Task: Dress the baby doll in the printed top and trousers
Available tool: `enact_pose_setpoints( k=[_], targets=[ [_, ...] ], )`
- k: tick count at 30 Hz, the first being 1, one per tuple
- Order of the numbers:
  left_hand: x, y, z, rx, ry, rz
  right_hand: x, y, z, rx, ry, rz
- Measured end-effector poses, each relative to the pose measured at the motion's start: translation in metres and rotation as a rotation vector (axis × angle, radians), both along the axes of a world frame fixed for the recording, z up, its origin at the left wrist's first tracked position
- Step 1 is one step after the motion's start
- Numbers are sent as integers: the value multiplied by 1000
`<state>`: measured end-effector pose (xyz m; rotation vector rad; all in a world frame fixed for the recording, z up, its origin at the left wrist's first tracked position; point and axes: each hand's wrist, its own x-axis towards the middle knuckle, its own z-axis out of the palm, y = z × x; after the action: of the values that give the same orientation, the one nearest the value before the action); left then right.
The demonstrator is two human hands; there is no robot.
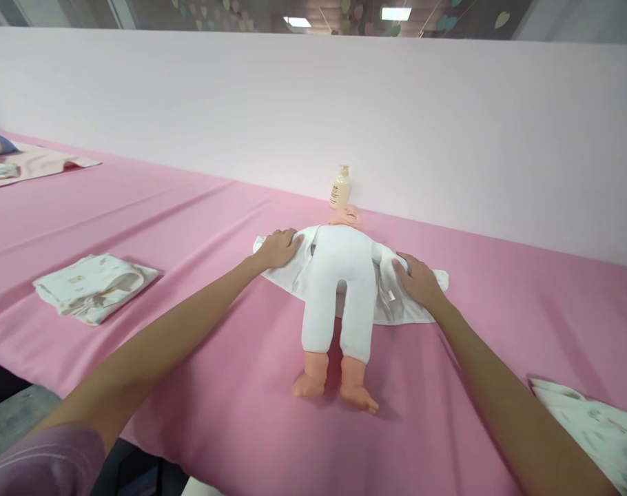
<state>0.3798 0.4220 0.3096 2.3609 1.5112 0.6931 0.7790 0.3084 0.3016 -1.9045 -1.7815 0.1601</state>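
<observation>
A baby doll [340,262] with a white cloth body lies on its back, its bare feet toward me and its head at the far end. Beneath it a white baby shirt [404,306] is spread open, the sleeves out to either side. My left hand [280,249] rests on the shirt's left sleeve, fingers stretched out over the doll's arm area. On the other side my right hand [419,279] lies flat on the right sleeve, fingers extended. The doll's arms are largely hidden by the sleeves and my hands.
A pump bottle [340,187] stands behind the doll's head against the white wall [313,103]. Folded printed cloth [94,284] lies at left, another printed cloth [597,427] at lower right. A pink sheet [231,399] covers the table; a pale mat [45,162] lies far left.
</observation>
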Motion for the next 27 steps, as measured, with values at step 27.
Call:
enact_pose_setpoints(
  k=[27],
  targets=[
    [-106,14,-9,-93,-111,212,90,-39,-12,65,164,-331]
  ],
)
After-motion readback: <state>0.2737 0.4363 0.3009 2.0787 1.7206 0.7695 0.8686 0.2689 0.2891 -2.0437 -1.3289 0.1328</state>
